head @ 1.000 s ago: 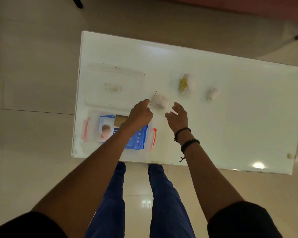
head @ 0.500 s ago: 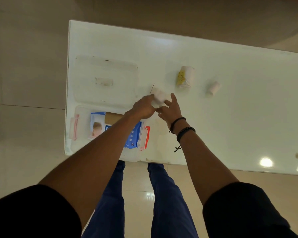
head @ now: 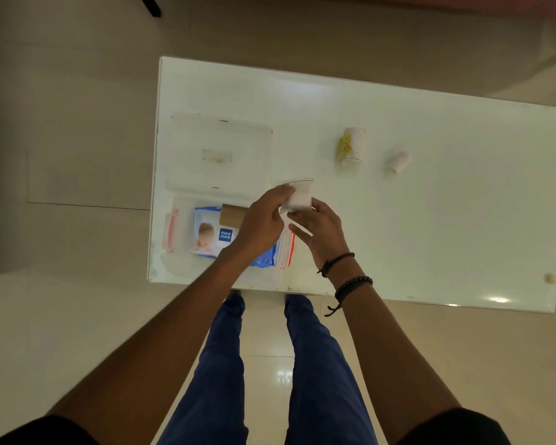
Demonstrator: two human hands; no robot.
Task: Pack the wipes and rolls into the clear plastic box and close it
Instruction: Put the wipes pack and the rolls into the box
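Observation:
A clear plastic box (head: 178, 232) with red latches stands at the table's near left corner. Inside it lie a blue wipes pack (head: 207, 236) and a brown cardboard roll (head: 231, 215). Both hands hold a white roll (head: 299, 197) just above the box's right end: my left hand (head: 264, 220) grips its left side, my right hand (head: 318, 228) its underside. A loose strip of the roll arcs over the top. Farther right on the table lie a white roll with a yellow label (head: 352, 146) and a small white roll (head: 398, 162).
The clear lid (head: 219, 155) lies flat on the white table (head: 446, 236) just behind the box. My legs in blue trousers stand at the table's near edge. A pale tiled floor surrounds the table.
My hands closed on the white roll, which lay on the table a second ago, and lifted it toward the box. The camera view shifted slightly.

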